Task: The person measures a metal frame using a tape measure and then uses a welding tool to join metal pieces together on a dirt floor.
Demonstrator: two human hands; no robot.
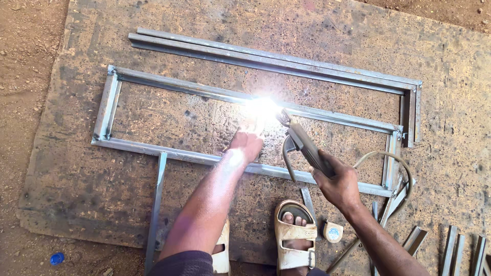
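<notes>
My right hand [335, 183] grips the electrode holder [306, 145], its tip sparking a bright arc [262, 108] on the far rail of the rectangular steel frame [107, 105]. My left hand [246, 144] rests inside the frame beside the arc; glare hides its fingers, so I cannot tell its grip.

Left grip [246, 145] flat, arm outstretched; right grip [335, 184] fisted, wrist cocked.

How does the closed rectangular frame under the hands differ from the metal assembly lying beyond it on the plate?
The rectangular frame is closed on all four sides; the far assembly shows only long bars with a short leg at its right end. The frame is being welded, with the left hand on it and the right hand holding the electrode holder; the far assembly lies untouched. Both are grey metal.
</notes>
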